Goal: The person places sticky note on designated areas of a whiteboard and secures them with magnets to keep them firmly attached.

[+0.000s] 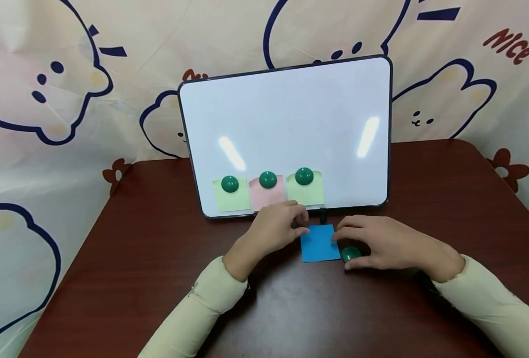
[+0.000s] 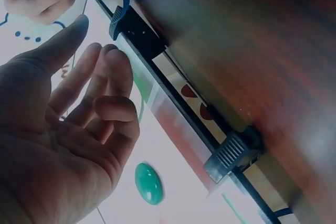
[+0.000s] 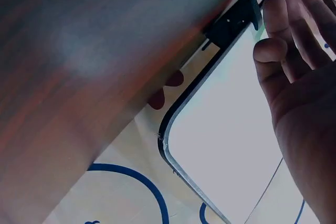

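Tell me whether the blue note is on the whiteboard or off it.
Off. The blue note lies flat on the table before the whiteboard, left hand at its edge, right hand beside a loose green magnet.

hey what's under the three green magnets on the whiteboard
Each green magnet pins one sticky note to the whiteboard: a light green note, a pink note and another light green note. The spots beneath the magnets are covered.

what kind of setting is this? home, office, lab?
Probably a staged tabletop set-up at home rather than an office: a dark wooden table, a cartoon-print cloth backdrop hung behind it, and a small propped whiteboard with sticky notes under green magnets. Nothing shows the wider room.
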Available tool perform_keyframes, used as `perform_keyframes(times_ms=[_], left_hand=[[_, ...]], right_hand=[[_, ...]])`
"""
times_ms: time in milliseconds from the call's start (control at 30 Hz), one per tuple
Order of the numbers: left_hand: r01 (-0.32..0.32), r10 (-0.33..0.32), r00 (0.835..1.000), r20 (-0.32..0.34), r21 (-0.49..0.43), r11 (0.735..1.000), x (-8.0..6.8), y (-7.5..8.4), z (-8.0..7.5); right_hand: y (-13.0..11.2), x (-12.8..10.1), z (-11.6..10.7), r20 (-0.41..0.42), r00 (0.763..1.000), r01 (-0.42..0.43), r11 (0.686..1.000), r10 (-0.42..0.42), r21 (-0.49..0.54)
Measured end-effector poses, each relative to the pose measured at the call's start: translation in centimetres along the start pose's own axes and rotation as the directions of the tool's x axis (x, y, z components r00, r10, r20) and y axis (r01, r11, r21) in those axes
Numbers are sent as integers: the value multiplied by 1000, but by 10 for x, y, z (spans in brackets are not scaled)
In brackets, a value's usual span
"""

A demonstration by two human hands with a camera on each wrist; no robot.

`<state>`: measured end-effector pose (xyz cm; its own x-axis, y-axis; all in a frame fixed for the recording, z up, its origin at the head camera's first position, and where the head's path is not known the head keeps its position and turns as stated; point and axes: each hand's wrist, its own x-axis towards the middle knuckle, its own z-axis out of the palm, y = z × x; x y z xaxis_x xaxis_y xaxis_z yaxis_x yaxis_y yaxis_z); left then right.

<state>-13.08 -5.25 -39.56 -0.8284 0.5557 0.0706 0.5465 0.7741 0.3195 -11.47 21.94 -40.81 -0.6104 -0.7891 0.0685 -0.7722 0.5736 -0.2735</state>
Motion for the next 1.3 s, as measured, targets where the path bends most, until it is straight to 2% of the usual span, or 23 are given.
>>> perform_keyframes(times_ms=[200, 367, 667, 833, 1067, 1200, 1300], left_hand=[[-2, 1, 1000, 16, 58, 998, 0, 0, 2], [-6, 3, 999, 44, 64, 998, 1, 2, 1], [-25, 17, 997, 69, 119, 993, 1, 4, 1], [-47, 38, 997, 70, 138, 989, 4, 6, 4], [-99, 82, 993, 81, 239, 966, 7, 9, 12], [-93, 78, 994, 76, 221, 971, 7, 10, 13], [-67, 57, 996, 65, 172, 983, 7, 9, 11]], right_hand=[[2, -1, -1, 61, 998, -30, 999, 28, 33], [5, -3, 0, 127, 991, -53, 999, 52, 7], [5, 0, 2, 159, 985, -66, 998, 65, 0], [5, 0, 2, 156, 986, -62, 998, 61, 0], [8, -2, 3, 108, 994, -18, 1000, 18, 0], [9, -3, 3, 96, 995, 6, 1000, -6, -1], [8, -3, 2, 105, 994, -3, 1000, 3, -4]])
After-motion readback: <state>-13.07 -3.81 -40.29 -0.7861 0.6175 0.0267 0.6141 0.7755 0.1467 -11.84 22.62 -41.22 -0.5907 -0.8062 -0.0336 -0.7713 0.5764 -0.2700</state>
